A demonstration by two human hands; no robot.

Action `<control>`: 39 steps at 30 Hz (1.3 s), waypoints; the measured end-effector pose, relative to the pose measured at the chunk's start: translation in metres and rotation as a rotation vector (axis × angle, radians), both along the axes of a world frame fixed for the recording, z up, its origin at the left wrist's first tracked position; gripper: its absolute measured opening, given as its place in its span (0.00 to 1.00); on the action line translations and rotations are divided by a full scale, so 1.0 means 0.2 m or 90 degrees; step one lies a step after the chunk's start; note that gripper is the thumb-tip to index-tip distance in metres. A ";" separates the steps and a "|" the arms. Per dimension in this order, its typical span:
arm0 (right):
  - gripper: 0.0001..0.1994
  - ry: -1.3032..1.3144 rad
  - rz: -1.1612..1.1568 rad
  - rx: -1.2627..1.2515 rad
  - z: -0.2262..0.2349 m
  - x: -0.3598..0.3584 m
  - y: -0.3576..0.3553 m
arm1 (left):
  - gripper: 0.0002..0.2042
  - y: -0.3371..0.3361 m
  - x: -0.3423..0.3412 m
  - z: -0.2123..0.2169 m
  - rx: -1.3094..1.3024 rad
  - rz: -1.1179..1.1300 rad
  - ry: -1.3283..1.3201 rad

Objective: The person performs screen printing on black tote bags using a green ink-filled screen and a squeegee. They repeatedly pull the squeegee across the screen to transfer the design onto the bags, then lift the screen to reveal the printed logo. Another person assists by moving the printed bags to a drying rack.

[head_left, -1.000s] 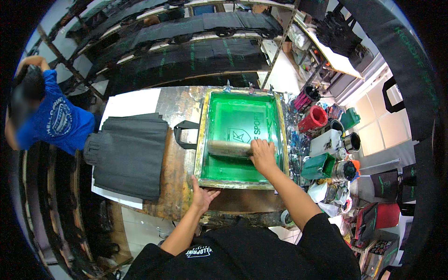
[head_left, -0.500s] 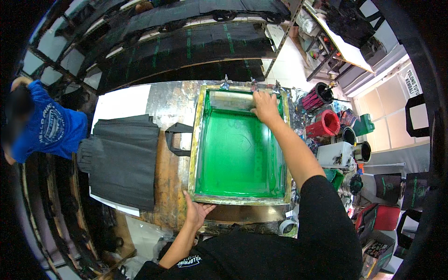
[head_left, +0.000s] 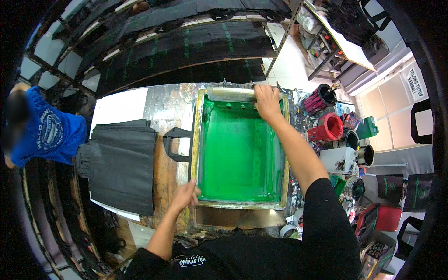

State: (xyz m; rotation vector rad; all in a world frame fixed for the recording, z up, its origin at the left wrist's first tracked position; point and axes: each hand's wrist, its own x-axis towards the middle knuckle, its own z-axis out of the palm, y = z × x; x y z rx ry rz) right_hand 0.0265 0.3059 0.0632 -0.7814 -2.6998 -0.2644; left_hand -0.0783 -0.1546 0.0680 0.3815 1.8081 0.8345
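A screen-printing frame (head_left: 286, 186) with yellow-stained edges lies on the worktable, its mesh (head_left: 233, 158) covered in green ink. My right hand (head_left: 268, 102) grips the right end of a pale squeegee (head_left: 229, 94) at the frame's far end. Beside the near left corner is my left hand (head_left: 184, 196), its fingers bent and blurred by motion; whether it holds anything is unclear. A black bag handle (head_left: 173, 132) sticks out to the left from beneath the frame; the rest of that bag is hidden.
Left of the frame lies a stack of black bags (head_left: 122, 168) on white board. Ink cans and a red bucket (head_left: 325, 128) crowd the right side. Black bags fill a shelf (head_left: 186, 46) beyond the table. Another person in a blue shirt (head_left: 56, 127) is at far left.
My left hand has left the frame's near edge, moving up and left to its corner. The squeegee has shifted slightly farther away, up against the far edge, with my right hand on it.
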 end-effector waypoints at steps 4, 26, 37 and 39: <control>0.14 0.002 -0.019 0.067 -0.14 -0.05 -0.05 | 0.22 0.56 -0.16 0.23 0.228 -0.076 0.519; 0.09 -0.053 0.008 0.081 -0.15 0.01 -0.11 | 0.26 1.49 -0.48 -0.07 0.286 -0.327 0.963; 0.07 -0.067 0.020 0.038 -0.13 0.37 -0.62 | 0.26 0.97 -0.15 -0.12 0.289 -0.337 0.931; 0.07 -0.067 0.017 0.019 -0.13 0.44 -0.73 | 0.27 0.86 -0.08 -0.12 0.292 -0.332 0.929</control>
